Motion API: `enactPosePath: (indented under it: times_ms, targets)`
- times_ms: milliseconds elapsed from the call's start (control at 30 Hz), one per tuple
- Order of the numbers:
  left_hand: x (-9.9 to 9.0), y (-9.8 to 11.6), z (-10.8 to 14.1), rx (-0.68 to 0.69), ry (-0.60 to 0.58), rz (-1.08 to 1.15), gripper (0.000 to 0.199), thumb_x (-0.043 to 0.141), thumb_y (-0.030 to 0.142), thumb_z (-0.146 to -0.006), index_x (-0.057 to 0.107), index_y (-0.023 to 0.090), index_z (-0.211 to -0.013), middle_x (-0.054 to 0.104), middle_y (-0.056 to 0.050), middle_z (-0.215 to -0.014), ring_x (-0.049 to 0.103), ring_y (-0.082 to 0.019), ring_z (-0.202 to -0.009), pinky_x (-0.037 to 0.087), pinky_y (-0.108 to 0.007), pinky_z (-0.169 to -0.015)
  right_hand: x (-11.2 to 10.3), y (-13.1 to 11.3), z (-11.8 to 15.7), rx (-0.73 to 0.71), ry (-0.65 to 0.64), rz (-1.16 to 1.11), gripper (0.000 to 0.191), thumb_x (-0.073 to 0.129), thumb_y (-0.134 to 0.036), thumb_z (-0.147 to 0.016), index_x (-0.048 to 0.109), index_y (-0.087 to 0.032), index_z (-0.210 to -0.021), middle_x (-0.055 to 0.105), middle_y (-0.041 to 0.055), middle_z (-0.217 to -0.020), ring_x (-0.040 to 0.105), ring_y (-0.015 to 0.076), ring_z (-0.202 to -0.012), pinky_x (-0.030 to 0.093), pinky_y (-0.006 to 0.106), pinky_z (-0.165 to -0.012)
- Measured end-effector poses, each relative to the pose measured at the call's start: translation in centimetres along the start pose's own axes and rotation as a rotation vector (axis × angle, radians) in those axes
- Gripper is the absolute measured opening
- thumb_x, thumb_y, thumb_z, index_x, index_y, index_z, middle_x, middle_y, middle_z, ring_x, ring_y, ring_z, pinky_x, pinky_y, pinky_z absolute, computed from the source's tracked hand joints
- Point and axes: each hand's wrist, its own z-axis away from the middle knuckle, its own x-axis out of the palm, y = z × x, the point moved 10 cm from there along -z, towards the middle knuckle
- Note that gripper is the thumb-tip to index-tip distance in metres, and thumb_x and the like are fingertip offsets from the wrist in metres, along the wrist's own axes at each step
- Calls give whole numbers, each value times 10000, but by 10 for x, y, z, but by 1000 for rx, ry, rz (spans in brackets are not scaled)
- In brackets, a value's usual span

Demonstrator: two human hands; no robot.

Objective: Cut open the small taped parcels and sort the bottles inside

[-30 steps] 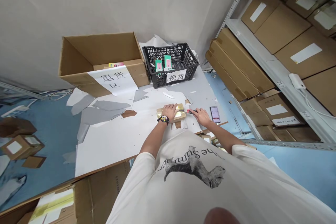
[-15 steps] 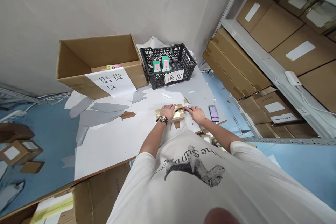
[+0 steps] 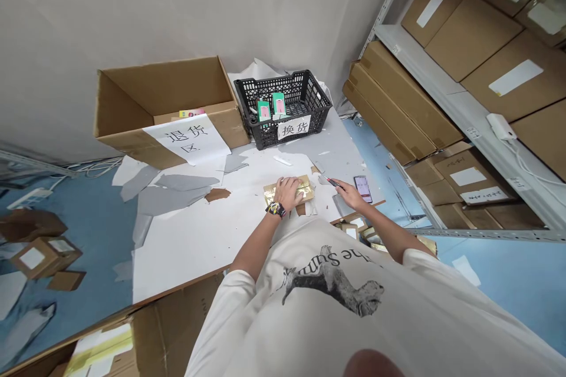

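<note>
A small cardboard box (image 3: 306, 185) with shiny yellowish tape lies on the table near my body. My left hand (image 3: 288, 192), with a watch on its wrist, is pressed over the box's left part and grips it; some fingertips are hard to make out. To the right, clear of the box, my right hand (image 3: 349, 194) is closed around a utility knife (image 3: 329, 179) with a red and dark handle. The knife's tip points up and left, away from me. A phone (image 3: 362, 189) lies just right of my right hand.
An open carton (image 3: 172, 83) with a paper sign and a black plastic crate (image 3: 283, 107) holding green-and-pink packets stand at the table's back. Torn grey wrapping (image 3: 183, 181) covers the left side. A shelf of cartons (image 3: 477, 47) rises at right.
My right hand has drawn the knife off the box and moved it to the right. My left hand stays on the box, which has turned slightly. The view has shifted a little.
</note>
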Motion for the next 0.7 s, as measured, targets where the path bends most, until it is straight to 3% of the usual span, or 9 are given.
enactPosePath:
  times_ms: [167,333,500,600,700]
  targets:
    - [12,1,14,-47,-46,9,557,675,510,-1048,670,289,-1560,651,-151,-1533,554,-383,-1410,407,-551,-1221,28,-41,-46,70,37,-185,558,476,-372,-1133,613,-299,-1669,778,72,-1493,753,284,-1264,578,444,-1153]
    - [15,3,14,-55,-45,-11,575,752,506,-1005,682,300,-1537,625,-137,-1535,538,-373,-1400,394,-539,-1234,54,-75,-95,72,-71,-38,700,860,-402,-944,654,-277,-1601,823,66,-1297,765,277,-1138,601,349,-1011]
    - [19,6,8,-108,-63,-36,602,830,495,-948,707,225,-1473,703,-162,-1407,576,-382,-1354,338,-556,-1272,68,-85,-118,142,-113,99,720,951,-369,-851,688,-238,-1508,789,111,-1342,734,302,-1218,577,321,-971]
    - [24,2,8,-193,-77,-25,575,818,588,-955,734,226,-1393,754,-162,-1321,616,-396,-1308,331,-588,-1256,67,-85,-121,103,-115,60,608,909,-413,-908,707,-221,-1448,793,105,-1304,736,282,-1187,576,318,-988]
    - [23,2,14,-201,-25,15,542,762,634,-996,734,270,-1397,766,-142,-1358,636,-384,-1316,338,-583,-1250,54,-68,-109,47,-92,-136,461,648,-529,-1092,707,-233,-1441,805,66,-1138,754,235,-990,601,316,-901]
